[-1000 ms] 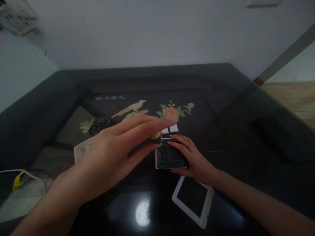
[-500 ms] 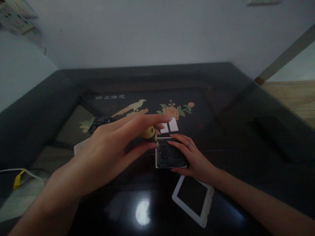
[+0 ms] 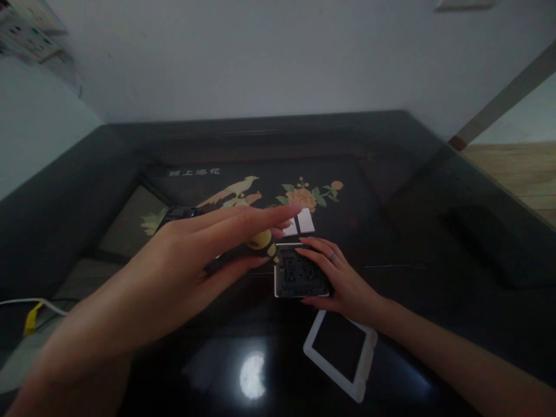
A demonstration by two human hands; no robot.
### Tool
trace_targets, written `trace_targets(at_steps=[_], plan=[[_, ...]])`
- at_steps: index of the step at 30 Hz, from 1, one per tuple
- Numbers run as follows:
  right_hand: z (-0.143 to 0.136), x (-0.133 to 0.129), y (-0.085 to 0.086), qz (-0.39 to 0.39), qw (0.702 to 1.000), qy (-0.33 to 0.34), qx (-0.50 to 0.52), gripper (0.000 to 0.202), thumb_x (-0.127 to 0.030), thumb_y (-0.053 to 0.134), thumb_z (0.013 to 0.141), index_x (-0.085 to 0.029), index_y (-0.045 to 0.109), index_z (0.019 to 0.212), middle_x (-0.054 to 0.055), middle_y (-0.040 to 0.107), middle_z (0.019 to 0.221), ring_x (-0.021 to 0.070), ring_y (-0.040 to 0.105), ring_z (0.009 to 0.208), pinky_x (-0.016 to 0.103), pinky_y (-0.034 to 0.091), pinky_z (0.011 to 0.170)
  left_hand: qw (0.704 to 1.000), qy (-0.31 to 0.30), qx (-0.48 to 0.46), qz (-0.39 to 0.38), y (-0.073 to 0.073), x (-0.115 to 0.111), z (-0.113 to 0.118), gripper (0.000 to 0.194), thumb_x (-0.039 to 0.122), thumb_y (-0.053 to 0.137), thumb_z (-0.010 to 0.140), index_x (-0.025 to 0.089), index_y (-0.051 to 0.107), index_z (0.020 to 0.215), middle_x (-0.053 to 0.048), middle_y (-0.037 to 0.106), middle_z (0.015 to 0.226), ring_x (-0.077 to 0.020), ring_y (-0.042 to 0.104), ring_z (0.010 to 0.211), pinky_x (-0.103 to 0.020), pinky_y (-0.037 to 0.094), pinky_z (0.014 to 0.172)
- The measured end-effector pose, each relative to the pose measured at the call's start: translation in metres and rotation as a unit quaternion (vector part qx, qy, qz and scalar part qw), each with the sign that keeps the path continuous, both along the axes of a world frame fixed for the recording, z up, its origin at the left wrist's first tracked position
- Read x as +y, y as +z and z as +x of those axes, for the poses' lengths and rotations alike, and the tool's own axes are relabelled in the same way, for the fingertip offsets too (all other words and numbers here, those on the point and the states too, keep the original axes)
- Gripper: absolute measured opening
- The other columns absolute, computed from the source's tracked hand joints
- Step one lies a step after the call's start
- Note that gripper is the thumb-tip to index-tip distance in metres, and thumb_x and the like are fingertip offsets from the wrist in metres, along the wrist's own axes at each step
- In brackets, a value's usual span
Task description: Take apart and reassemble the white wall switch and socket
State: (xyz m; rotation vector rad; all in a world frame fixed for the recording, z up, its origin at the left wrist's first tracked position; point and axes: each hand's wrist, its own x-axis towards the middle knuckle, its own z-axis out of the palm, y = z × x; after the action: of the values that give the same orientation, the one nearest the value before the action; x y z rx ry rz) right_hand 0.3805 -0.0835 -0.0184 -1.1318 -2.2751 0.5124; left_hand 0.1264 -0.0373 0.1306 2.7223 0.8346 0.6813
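Observation:
My left hand [image 3: 204, 249] is closed round a screwdriver with a yellow and black handle [image 3: 262, 241]. The screwdriver slants down to the right, its tip at the left edge of a wall switch body [image 3: 299, 281], a dark square with a pale rim lying on the table. My right hand [image 3: 334, 275] grips that switch body from the right, fingers over its top edge and thumb at the near edge. Just beyond it lie two small white rectangular plates [image 3: 306, 220], one partly hidden by my left fingers. A white square frame [image 3: 336, 379] rests nearer me.
A second dark switch body [image 3: 180, 212] lies partly behind my left hand. The glossy black table [image 3: 391, 174] meets a wall at the back. At the left are a white cable with a yellow tag [image 3: 31, 318] and a power strip [image 3: 28, 36].
My left hand has turned slightly and its thumb has drawn back left, exposing more of the screwdriver's lower end. My right hand and the switch body have stayed in place.

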Motion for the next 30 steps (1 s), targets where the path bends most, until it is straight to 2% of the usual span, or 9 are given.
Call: trace_targets(at_steps=[4, 6, 12, 16, 20, 23, 26, 28, 30], plan=[[0.000, 0.000, -0.002, 0.001, 1.000, -0.003, 0.002, 0.079, -0.037, 0.073, 0.079, -0.026, 0.029, 0.144, 0.015, 0.038, 0.146, 0.0323, 0.035, 0.135, 0.059, 0.039, 0.109, 0.995, 0.026, -0.038, 0.083, -0.011, 0.003, 0.009, 0.026, 0.030, 0.059, 0.095, 0.025, 0.057, 0.120, 0.000, 0.070, 0.101, -0.0146, 0.068, 0.086, -0.022, 0.055, 0.078], [0.000, 0.000, -0.002, 0.001, 1.000, -0.004, 0.002, 0.079, -0.037, 0.072, 0.080, -0.026, 0.029, 0.145, 0.015, 0.038, 0.147, 0.0325, 0.035, 0.135, 0.059, 0.039, 0.109, 0.993, 0.021, -0.031, 0.109, -0.014, 0.003, 0.012, 0.027, 0.036, 0.060, 0.094, 0.023, 0.059, 0.117, -0.002, 0.069, 0.098, -0.0156, 0.067, 0.084, -0.024, 0.055, 0.076], [0.000, 0.000, 0.000, -0.008, 1.000, -0.002, -0.001, 0.080, -0.036, 0.072, 0.080, -0.028, 0.028, 0.146, 0.014, 0.037, 0.148, 0.0333, 0.035, 0.136, 0.060, 0.039, 0.108, 0.999, 0.006, 0.031, 0.004, -0.002, -0.003, 0.001, 0.058, 0.023, 0.051, 0.098, 0.028, 0.028, 0.151, -0.007, 0.057, 0.138, -0.0199, 0.059, 0.121, -0.032, 0.047, 0.105], [0.000, 0.000, 0.000, -0.005, 1.000, -0.001, -0.001, 0.080, -0.035, 0.071, 0.080, -0.029, 0.027, 0.147, 0.014, 0.038, 0.148, 0.0335, 0.036, 0.136, 0.061, 0.039, 0.108, 0.999, 0.014, 0.025, 0.033, -0.001, -0.003, -0.002, 0.049, 0.022, 0.053, 0.097, 0.034, 0.041, 0.144, -0.001, 0.067, 0.116, -0.0159, 0.066, 0.100, -0.025, 0.053, 0.092], [0.000, 0.000, -0.002, 0.001, 1.000, -0.002, -0.001, 0.079, -0.035, 0.073, 0.079, -0.027, 0.029, 0.145, 0.015, 0.037, 0.147, 0.0335, 0.035, 0.136, 0.060, 0.039, 0.108, 0.995, 0.048, 0.013, 0.092, -0.006, -0.001, 0.006, 0.035, 0.037, 0.060, 0.094, 0.025, 0.057, 0.126, -0.002, 0.066, 0.101, -0.0165, 0.067, 0.087, -0.024, 0.055, 0.076], [0.000, 0.000, -0.002, 0.006, 1.000, -0.003, -0.002, 0.079, -0.035, 0.073, 0.080, -0.026, 0.029, 0.144, 0.015, 0.037, 0.147, 0.0332, 0.035, 0.135, 0.060, 0.040, 0.108, 0.997, 0.026, 0.011, 0.066, -0.006, -0.003, 0.009, 0.045, 0.038, 0.055, 0.096, 0.025, 0.047, 0.138, -0.007, 0.063, 0.117, -0.0197, 0.065, 0.100, -0.028, 0.055, 0.086], [0.000, 0.000, -0.001, 0.005, 1.000, -0.002, -0.001, 0.079, -0.034, 0.073, 0.079, -0.027, 0.029, 0.144, 0.014, 0.037, 0.147, 0.0328, 0.035, 0.135, 0.060, 0.040, 0.108, 1.000, 0.005, 0.020, -0.003, -0.002, -0.008, 0.006, 0.055, 0.027, 0.051, 0.098, 0.027, 0.030, 0.149, -0.007, 0.059, 0.133, -0.0212, 0.060, 0.120, -0.032, 0.050, 0.102], [0.000, 0.000, 0.000, 0.004, 1.000, 0.000, 0.002, 0.080, -0.034, 0.073, 0.079, -0.028, 0.028, 0.145, 0.014, 0.038, 0.146, 0.0330, 0.035, 0.135, 0.060, 0.039, 0.108, 0.999, 0.003, 0.026, -0.038, -0.001, -0.010, 0.004, 0.057, 0.022, 0.049, 0.098, 0.030, 0.028, 0.150, -0.003, 0.065, 0.126, -0.0196, 0.063, 0.116, -0.031, 0.051, 0.101], [0.000, 0.000, 0.000, 0.003, 1.000, 0.001, 0.004, 0.081, -0.035, 0.072, 0.079, -0.029, 0.027, 0.146, 0.014, 0.038, 0.147, 0.0335, 0.035, 0.135, 0.061, 0.039, 0.108, 0.999, 0.008, 0.020, -0.032, -0.003, -0.009, 0.005, 0.050, 0.025, 0.053, 0.097, 0.032, 0.039, 0.144, -0.001, 0.069, 0.114, -0.0183, 0.068, 0.103, -0.028, 0.055, 0.091]])
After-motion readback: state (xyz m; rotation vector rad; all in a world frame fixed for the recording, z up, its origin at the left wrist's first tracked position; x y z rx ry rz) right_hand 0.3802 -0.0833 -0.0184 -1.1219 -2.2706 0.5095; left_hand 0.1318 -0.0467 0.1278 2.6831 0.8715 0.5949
